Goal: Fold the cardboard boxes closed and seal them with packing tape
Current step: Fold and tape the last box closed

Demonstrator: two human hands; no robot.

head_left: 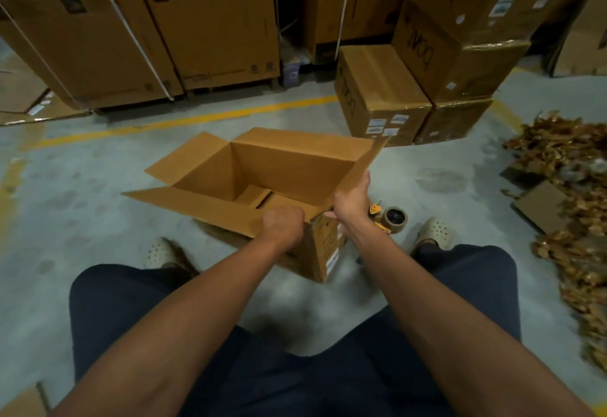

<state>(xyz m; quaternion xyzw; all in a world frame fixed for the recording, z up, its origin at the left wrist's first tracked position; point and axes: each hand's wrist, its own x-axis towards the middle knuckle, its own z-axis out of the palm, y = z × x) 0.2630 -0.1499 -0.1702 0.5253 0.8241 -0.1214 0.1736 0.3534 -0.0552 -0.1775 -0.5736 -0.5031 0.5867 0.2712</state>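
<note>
An open brown cardboard box (279,167) stands on the floor in front of me, all its top flaps spread outward. My left hand (284,223) grips the near long flap at its right end, fingers curled over the edge. The right short flap stands up, and my right hand (351,201) holds it with the thumb on the near side. A tape dispenser with a brown tape roll (392,218) lies on the floor just right of the box, behind my right wrist. The box looks empty inside.
Sealed boxes (381,94) are stacked behind and to the right. Tall cartons (138,29) line the back. A heap of crumpled brown tape scraps (571,186) covers the floor at right. My feet in pale clogs (433,231) flank the box. A yellow floor line (197,119) runs behind it.
</note>
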